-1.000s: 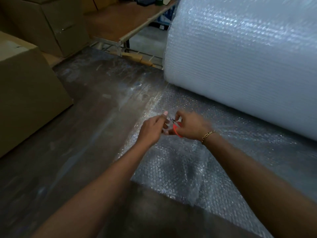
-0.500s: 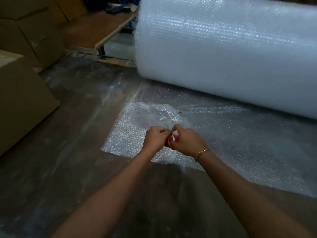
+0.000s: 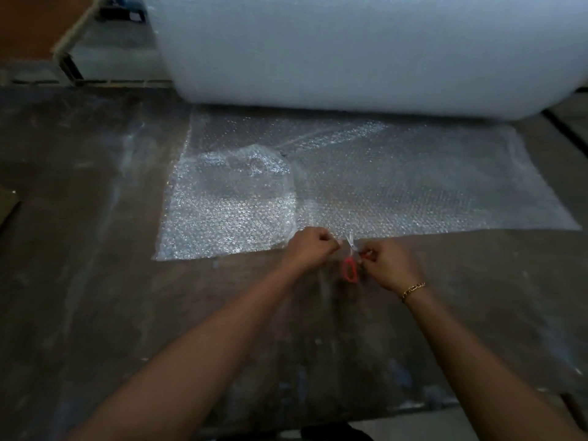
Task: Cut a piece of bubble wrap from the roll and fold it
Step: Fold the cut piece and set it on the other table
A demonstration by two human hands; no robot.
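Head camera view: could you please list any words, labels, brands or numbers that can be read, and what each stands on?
None: no readable text shows.
The bubble wrap roll, the unrolled sheet, the red-handled scissors, the bracelet and the dark table carry no visible print, label or number.

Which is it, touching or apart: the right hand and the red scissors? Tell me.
Touching. In the head view the right hand grips the red scissors by one handle.

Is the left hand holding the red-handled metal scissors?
No, the red-handled metal scissors are in the right hand; the left hand pinches the near edge of the clear bubble wrap sheet.
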